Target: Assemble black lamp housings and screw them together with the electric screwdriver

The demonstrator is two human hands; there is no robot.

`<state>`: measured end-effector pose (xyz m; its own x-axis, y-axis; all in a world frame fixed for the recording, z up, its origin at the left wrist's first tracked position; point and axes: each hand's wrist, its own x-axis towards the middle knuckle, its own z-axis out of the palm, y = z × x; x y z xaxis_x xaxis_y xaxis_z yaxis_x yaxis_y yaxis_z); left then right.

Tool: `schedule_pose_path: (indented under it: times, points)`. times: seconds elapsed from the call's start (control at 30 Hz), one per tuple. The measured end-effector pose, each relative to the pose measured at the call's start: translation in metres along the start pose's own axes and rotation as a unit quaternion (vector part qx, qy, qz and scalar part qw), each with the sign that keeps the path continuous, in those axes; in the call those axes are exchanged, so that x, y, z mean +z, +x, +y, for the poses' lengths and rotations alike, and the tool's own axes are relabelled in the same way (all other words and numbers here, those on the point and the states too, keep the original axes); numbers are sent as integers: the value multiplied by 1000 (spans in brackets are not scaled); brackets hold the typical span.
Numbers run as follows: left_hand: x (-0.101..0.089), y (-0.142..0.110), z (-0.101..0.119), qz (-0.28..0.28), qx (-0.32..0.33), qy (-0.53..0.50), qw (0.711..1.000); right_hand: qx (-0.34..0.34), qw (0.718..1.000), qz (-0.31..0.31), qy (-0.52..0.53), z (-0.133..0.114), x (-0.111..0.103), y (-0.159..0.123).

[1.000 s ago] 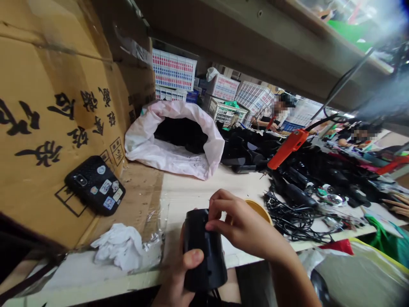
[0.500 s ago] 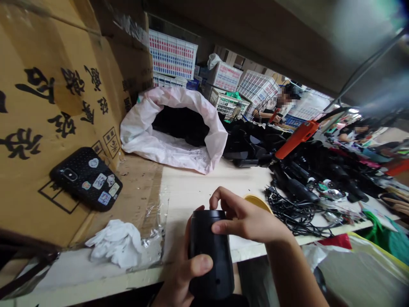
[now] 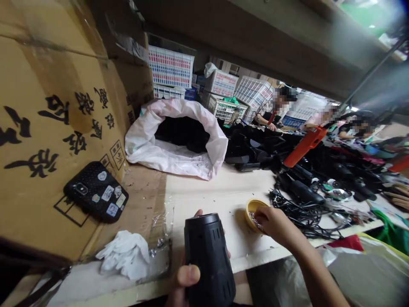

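My left hand (image 3: 188, 277) is wrapped around a black plastic cylindrical housing (image 3: 207, 256) with slots along its side, its thumb across the front. The housing is held upright, slightly tilted, at the table's front edge. To the right, my right hand (image 3: 266, 218) reaches into a small yellow bowl (image 3: 248, 208) with its fingers bent together. Small shiny metal pieces (image 3: 254, 219), which look like screws, lie in the bowl. The fingertips are down among them, so what they grip is hidden.
A white sack (image 3: 179, 166) of black items stands behind. At left are a carton (image 3: 38, 128), a phone (image 3: 96, 192) and a crumpled white cloth (image 3: 126, 253). An orange electric screwdriver (image 3: 305, 147) hangs over black parts and cables (image 3: 297, 217). Co-workers (image 3: 281, 106) sit beyond.
My right hand has left the top of the housing and moved right into the yellow bowl. My left hand still holds the housing, now turned so its slotted side shows.
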<state>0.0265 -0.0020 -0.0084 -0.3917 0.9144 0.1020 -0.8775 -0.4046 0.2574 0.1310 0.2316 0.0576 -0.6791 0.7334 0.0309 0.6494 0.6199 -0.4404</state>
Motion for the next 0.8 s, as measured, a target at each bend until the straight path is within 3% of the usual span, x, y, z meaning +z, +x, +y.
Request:
schedule_pose_path:
  times: [0.1, 0.2, 0.27, 0.33, 0.43, 0.5, 0.57, 0.67, 0.8]
  points:
    - [-1, 3, 3, 40, 27, 14, 999, 1, 997, 73, 10, 1, 3, -9]
    - [3, 4, 7, 88, 22, 8, 996, -1, 986, 160, 53, -1, -5, -39]
    - [8, 6, 9, 108, 14, 6, 994, 16, 977, 187, 100, 2, -10, -65]
    - [14, 8, 10, 123, 9, 11, 992, 44, 976, 154, 148, 11, -13, -89]
    - [21, 11, 9, 143, 25, 38, 989, 79, 977, 18, 198, 26, -13, -117]
    - [22, 12, 9, 144, 36, 64, 987, 79, 978, -21, 191, 32, -12, -123]
    - [22, 13, 9, 141, 33, 81, 986, 58, 991, 16, 118, 31, -13, -117]
    - [24, 13, 9, 145, 28, 93, 985, 11, 998, 57, -10, 22, -14, -84]
    - [27, 14, 10, 146, 25, 94, 985, -10, 996, -19, -85, 6, -12, -26]
